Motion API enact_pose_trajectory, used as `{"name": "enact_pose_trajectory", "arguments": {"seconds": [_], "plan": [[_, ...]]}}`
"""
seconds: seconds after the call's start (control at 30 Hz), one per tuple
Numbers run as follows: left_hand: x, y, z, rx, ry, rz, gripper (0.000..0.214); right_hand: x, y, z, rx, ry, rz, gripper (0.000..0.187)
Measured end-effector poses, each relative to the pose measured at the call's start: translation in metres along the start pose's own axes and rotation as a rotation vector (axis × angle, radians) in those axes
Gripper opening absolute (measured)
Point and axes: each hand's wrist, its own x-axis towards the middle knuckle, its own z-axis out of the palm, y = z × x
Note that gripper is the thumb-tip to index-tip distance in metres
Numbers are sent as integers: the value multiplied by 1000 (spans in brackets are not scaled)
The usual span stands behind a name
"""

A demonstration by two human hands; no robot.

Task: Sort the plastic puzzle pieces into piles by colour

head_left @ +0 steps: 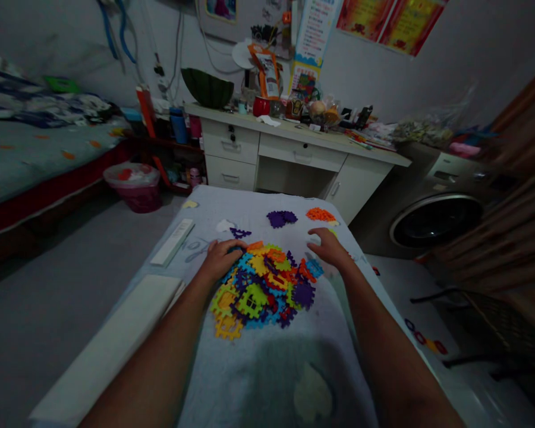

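A heap of colourful plastic interlocking pieces (267, 279), gear-edged and square, lies in the middle of a cloth-covered table (267, 368). My left hand (224, 257) rests against the heap's left upper edge, its fingers apart and curved over the pieces; the fingertips are partly hidden. To the right of the heap, my right hand (326, 245) hovers with thumb and forefinger spread and nothing between them. Beyond it sits a small pile of orange pieces (320, 214). Purple pieces (282, 218) lie together at the far middle, and another purple piece (239, 233) is near my left hand.
A long white box (173, 242) and a folded pale board or cloth (116, 339) lie along the table's left side. A cluttered white desk (232, 142) stands behind. At right are a washing machine (437, 202) and a chair (485, 315); a pink bin (136, 187) is at left.
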Motion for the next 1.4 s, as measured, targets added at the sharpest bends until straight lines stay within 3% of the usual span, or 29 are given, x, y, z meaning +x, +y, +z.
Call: {"name": "enact_pose_trajectory", "arguments": {"seconds": [0.13,0.27,0.5,0.63,0.8,0.97,1.13,1.4], "plan": [[-3,7,-4,17,-10,-7,38,34,-64,17,157,-116,-185,31],[-3,8,-5,15,-13,-1,38,72,-115,42,125,-239,-316,28],[0,-3,0,-24,-14,16,35,115,-150,84,-60,-335,-284,41],[0,-3,0,-33,-14,17,34,120,-151,92,-126,-353,-279,31],[-1,-1,0,-38,-20,22,33,121,-137,77,-12,-251,-202,25],[-1,-2,0,-29,-13,21,32,127,-104,57,27,-21,91,24],[-1,-4,0,-25,-19,13,31,129,-78,57,131,92,309,21],[-1,-4,0,-34,-17,22,31,124,-61,72,123,166,344,16]]}}
